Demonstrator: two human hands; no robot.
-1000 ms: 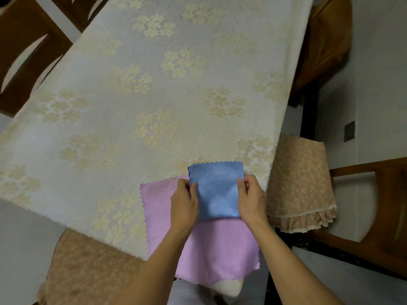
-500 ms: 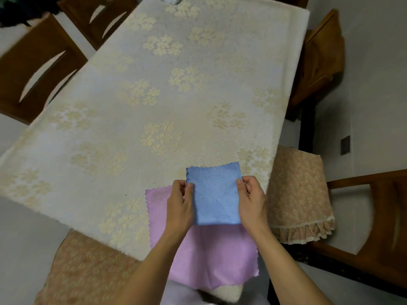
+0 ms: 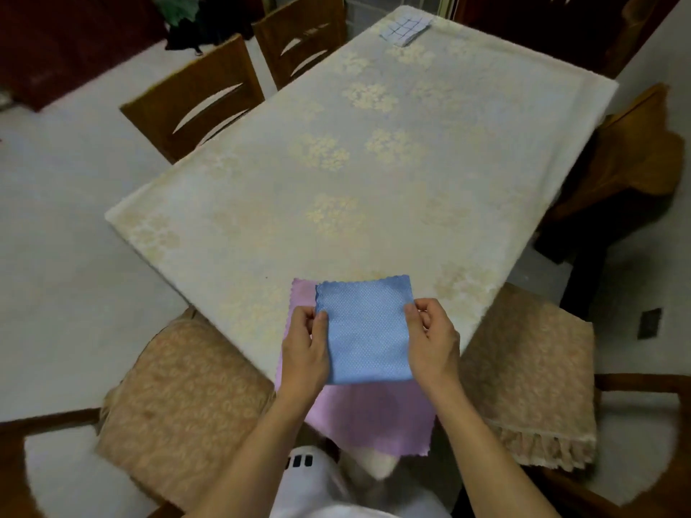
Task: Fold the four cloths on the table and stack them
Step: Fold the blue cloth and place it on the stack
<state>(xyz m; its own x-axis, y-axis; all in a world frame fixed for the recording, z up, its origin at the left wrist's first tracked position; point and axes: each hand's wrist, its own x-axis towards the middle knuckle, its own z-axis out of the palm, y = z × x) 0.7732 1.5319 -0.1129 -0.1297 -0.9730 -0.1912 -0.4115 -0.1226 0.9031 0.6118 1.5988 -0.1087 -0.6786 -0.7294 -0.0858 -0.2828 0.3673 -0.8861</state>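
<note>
Pinching folded blue cloth (image 3: 366, 330) at both side edges, left hand (image 3: 304, 347) & right hand (image 3: 433, 340) hold it directly over unfolded pink cloth (image 3: 370, 420), w/ checked cloth (image 3: 404, 28) well beyond.

both hands (image 3: 304, 345) (image 3: 433, 342) in pinching grip

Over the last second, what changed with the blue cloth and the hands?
The view lifted, so the far end of the table with a checked cloth came into sight. The folded blue cloth stayed pinched at its sides by the left hand and right hand, above the pink cloth, which still overhangs the near edge. Nothing was let go.
</note>
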